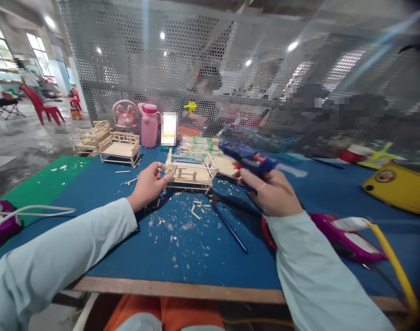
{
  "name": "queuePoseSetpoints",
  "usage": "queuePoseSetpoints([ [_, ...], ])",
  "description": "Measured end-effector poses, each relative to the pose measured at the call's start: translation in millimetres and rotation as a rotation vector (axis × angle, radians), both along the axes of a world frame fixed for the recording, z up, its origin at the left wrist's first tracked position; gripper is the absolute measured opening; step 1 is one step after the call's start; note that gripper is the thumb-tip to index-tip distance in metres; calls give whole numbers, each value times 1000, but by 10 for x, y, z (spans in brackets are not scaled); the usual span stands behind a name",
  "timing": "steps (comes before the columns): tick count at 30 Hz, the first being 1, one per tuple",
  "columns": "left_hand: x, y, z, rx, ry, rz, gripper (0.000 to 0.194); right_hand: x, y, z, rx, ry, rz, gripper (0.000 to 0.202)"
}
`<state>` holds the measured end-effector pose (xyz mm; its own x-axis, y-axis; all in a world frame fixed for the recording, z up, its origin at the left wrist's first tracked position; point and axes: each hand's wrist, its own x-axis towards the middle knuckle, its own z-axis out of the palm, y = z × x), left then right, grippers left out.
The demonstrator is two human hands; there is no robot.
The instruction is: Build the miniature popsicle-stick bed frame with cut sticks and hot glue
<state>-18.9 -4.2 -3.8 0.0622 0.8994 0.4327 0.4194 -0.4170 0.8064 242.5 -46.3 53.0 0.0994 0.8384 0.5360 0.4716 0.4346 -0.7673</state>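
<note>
My left hand point(148, 185) has its thumb and fingers closed on the left end of a miniature wooden bench point(191, 174), built of thin pale sticks and standing on the blue table top. Raised to the right of it, my right hand point(278, 195) grips a dark blue hot glue gun point(249, 158). The gun's nozzle points left, above and beyond the bench's right end, apart from it. A translucent glue stick point(292, 170) sticks out of its back. Below the bench lies a tool with dark blue handles point(230, 228), its head partly in shadow.
Wood scraps point(196, 211) litter the table. More miniature benches point(120, 148) stand back left, near a pink bottle point(149, 126) and a lit phone point(169, 128). Bundled sticks point(199, 145) lie behind. A purple power strip point(348, 239) is at right; a perforated metal screen point(127, 59) closes the back.
</note>
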Motion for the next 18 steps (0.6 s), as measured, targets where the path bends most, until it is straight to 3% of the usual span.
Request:
queuePoseSetpoints([
  [5,15,19,-15,-8,30,11,23,-83,-106,-132,53,-374,133,26],
  [13,-2,12,-69,-64,52,12,24,-118,-90,-258,215,-559,17,35],
  [18,0,-12,-55,-93,103,21,28,-125,-57,-326,246,-565,0,36],
])
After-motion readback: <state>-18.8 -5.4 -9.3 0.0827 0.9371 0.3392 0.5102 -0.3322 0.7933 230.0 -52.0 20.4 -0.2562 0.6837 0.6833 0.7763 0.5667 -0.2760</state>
